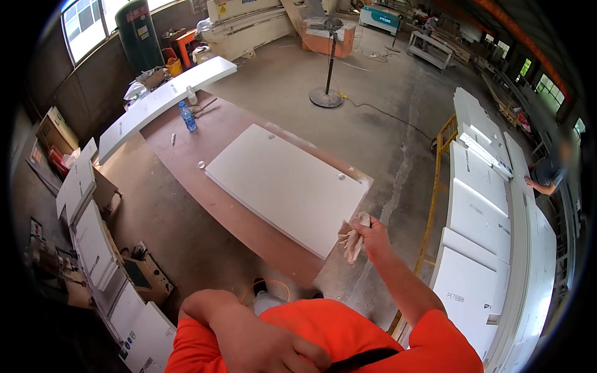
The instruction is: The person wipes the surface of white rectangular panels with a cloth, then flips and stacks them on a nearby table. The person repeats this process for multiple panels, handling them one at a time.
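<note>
White panel point(286, 186) lay flat on the brown table point(217, 198), which bore it from below and presumably kept its face level and within reach. Just beside the panel's right end, the right hand point(371, 237) pinched a beige cloth point(352, 244) between thumb and fingers; the grip took a gathered part, so that loose folds hung below. Well apart from the panel, on the wearer's side, the left hand point(273, 348) was drawn in before the orange shirt point(329, 320), which left the panel's face unobstructed. A blue bottle point(187, 117), a clear bottle point(191, 96) and a white tube point(173, 139) were placed beyond the panel's left end, probably for clearance. One shiny disc point(201, 165) rested just beside the panel's left corner. Two grey spots point(272, 136) point(341, 177) near the panel's far edge could not be identified. Cloth and panel overlapped in view, so contact could not be confirmed. The picture's lower edge cut off part of the left hand; whether its fingers were spread or curled could not be told. Far right of the panel, a co-worker point(548, 171) was blurred.
</note>
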Available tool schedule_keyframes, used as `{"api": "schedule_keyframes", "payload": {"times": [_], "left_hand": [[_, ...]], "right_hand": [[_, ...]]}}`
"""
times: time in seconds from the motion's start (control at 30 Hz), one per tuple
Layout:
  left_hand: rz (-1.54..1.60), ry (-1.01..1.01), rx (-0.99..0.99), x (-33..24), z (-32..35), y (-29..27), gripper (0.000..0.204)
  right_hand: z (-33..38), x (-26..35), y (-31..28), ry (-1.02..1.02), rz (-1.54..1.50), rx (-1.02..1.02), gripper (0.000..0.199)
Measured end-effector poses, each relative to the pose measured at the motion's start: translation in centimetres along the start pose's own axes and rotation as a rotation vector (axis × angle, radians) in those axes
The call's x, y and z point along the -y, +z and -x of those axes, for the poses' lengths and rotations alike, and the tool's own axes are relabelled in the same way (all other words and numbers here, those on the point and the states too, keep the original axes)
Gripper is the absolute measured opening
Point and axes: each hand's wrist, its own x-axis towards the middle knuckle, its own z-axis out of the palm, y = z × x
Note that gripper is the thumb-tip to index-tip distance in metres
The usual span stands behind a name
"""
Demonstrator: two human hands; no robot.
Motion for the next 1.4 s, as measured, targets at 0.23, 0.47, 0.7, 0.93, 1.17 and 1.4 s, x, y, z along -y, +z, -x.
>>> {"api": "schedule_keyframes", "payload": {"times": [0.23,0.47,0.7,0.93,1.17,1.4], "left_hand": [[0.056,-0.203,-0.384,-6.2,9.7,-3.8,0.020],[0.105,-1.297,-1.243,-13.8,34.3,2.3,0.042],[-0.140,-1.170,-1.912,-16.0,45.4,2.4,0.065],[-0.336,-0.786,-2.332,-20.8,51.6,-4.2,0.006],[-0.671,-0.832,-2.200,-27.0,57.8,-16.9,0.008],[-0.310,-0.519,-2.250,-23.7,57.9,-30.9,0.026]], "right_hand": [[-4.6,-3.2,12.6,-0.019,-0.409,-0.004,0.033],[-4.0,-13.9,26.9,0.144,-0.253,-0.025,0.041],[-2.5,-10.6,46.9,0.250,0.154,0.832,0.049],[-9.3,-11.8,60.3,0.174,-0.032,0.902,0.027],[-16.8,-12.3,68.6,0.551,-0.135,0.988,0.026],[-25.9,-6.4,69.5,0.442,-0.632,0.819,0.024]]}}
